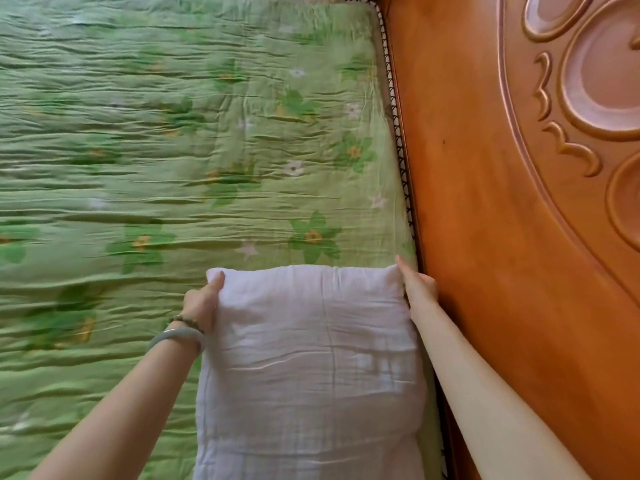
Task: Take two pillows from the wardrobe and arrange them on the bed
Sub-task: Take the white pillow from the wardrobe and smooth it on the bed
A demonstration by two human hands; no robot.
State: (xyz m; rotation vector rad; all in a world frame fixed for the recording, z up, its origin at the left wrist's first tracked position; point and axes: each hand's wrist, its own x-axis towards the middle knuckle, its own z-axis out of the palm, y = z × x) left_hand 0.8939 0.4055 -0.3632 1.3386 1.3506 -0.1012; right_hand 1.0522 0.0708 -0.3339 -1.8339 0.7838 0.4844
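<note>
A white pillow lies on the bed, which is covered in a green floral sheet, close beside the headboard. My left hand grips the pillow's far left corner, thumb on top. My right hand holds the far right corner, between the pillow and the headboard, with a finger pointing along the edge. Only one pillow is in view. The wardrobe is out of sight.
A carved orange wooden headboard runs along the right side. The wrinkled green sheet stretches away to the left and far side. A dark zigzag trim edges the mattress by the headboard.
</note>
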